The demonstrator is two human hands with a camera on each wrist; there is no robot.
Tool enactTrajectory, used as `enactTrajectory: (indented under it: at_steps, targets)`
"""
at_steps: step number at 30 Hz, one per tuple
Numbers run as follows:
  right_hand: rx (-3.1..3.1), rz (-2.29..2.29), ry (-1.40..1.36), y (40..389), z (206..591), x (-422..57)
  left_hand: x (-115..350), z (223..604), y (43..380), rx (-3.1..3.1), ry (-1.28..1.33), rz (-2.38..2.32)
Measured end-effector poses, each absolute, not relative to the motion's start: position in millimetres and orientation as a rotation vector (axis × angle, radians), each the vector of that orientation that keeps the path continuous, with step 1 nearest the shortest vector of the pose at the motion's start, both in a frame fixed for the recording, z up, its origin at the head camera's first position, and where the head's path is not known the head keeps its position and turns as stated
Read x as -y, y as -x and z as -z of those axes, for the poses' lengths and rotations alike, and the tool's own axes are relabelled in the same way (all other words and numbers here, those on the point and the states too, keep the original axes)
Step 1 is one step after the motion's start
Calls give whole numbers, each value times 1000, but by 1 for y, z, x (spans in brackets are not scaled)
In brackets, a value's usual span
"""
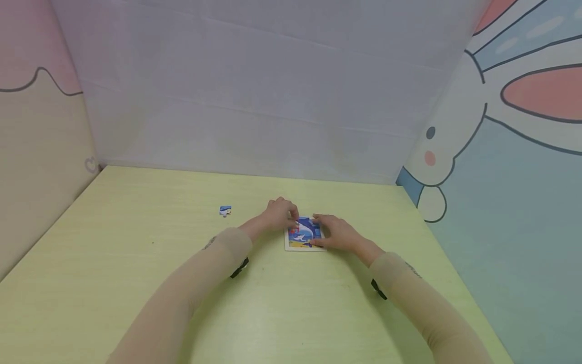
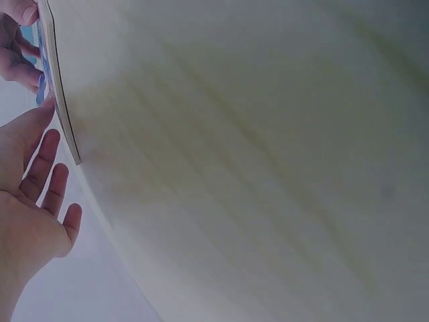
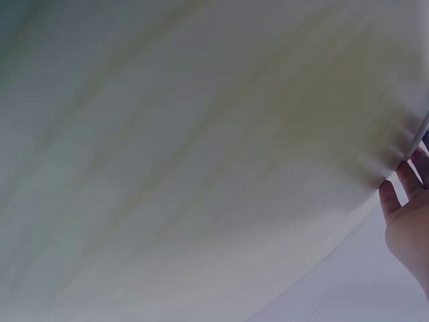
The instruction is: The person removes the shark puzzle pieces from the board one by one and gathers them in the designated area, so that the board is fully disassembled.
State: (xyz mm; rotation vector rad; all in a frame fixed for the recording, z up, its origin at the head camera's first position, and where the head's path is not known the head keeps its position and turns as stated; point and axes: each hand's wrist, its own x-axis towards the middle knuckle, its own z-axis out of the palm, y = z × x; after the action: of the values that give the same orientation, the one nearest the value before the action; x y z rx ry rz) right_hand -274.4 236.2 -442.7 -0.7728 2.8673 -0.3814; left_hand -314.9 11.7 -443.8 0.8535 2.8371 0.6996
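A jigsaw puzzle [image 1: 302, 234] with a dolphin picture lies in a white-edged tray [image 1: 305, 249] on the table. My left hand [image 1: 279, 214] is at its upper left corner, with thumb and forefinger pinching a small blue-edged puzzle piece [image 2: 41, 88] that stands tilted against the picture. The piece is mostly hidden by fingers. From the right side, my right hand [image 1: 342, 233] rests its spread thumb and forefinger on the puzzle. In the right wrist view, other fingers [image 3: 410, 181] of that hand touch down beside the tray's edge.
A loose puzzle piece [image 1: 225, 211], blue and white, lies on the table [image 1: 113, 263] left of the left hand. A pale cloth [image 1: 254, 91] hangs behind the table. Painted panels stand at both sides, the right one with a rabbit [image 1: 447, 151].
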Motion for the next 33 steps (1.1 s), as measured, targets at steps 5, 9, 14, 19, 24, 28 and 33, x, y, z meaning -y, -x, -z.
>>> enactTrajectory:
  at_steps: [5,9,14,19,24,28,33]
  targets:
    - [-2866,386,787,275,444,-236,-12,446,318,-2837,-891,-693]
    - [-2866,388,792,275,444,-236,-12,444,317,-2822,-901,-751]
    - [-2866,387,786,274,442,-235,-12,441,316,-2777,-889,-839]
    - [-2866,394,790,274,442,-235,-11,440,315,-2760,-949,-806]
    - [-2869,368,772,274,443,-235,-12,438,313,-2770,-998,-751]
    - [-2862,387,754,272,442,-236,-13,437,312,-2757,-976,-787]
    - [-2866,373,749,272,441,-237,-14,439,312,-2755,-955,-849]
